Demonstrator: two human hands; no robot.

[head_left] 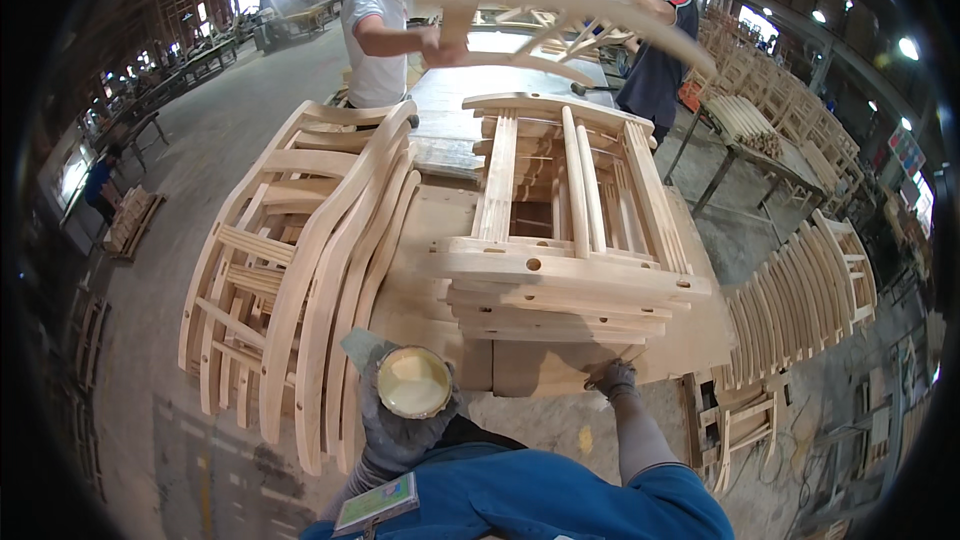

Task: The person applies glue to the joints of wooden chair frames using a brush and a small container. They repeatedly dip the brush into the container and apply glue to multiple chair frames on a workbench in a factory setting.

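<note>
My left hand (398, 432), in a grey glove, is wrapped round a round tub (412, 382) of cream-coloured liquid, close to my body. A grey-green flap (362, 348) sticks out beside the tub. My right hand (612, 378), also gloved, is low at the near edge of the cardboard-covered table (530, 368). Its fingers are curled, and what they hold is too small to make out. Just beyond it lies a stack of pale wooden frames (570, 267) with slats and drilled holes. Curved wooden chair backs (320, 270) lean in a stack left of the tub.
Across the table, a person in a white shirt (378, 50) and another in dark clothing (655, 70) stand by a curved wooden frame (590, 8). Curved wooden parts (790, 300) stand in a row at right. Behind them, a side table (790, 155) bears wooden rods.
</note>
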